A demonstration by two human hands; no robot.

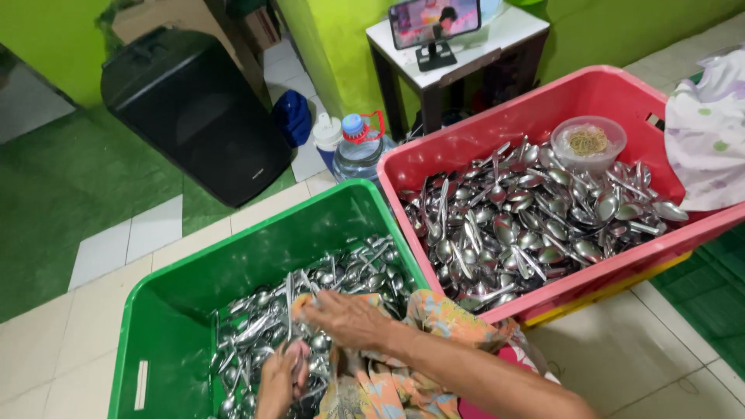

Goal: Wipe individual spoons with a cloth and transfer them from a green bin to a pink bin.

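Both hands: left [278, 380] pinching spoons [310, 310], right [345, 316] pressing orange cloth [303, 304] (green crate [163, 326]).

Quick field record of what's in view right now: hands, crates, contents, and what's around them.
left hand: low in the green crate, gripping spoons
right hand: over the green crate, holding a patterned cloth against spoons
green crate: partly filled with metal spoons
red crate: heaped with spoons; plastic tub of rubber bands on top
red crate rim: pale cloth draped at right
behind: black speaker, water jug, small table with phone on a stand
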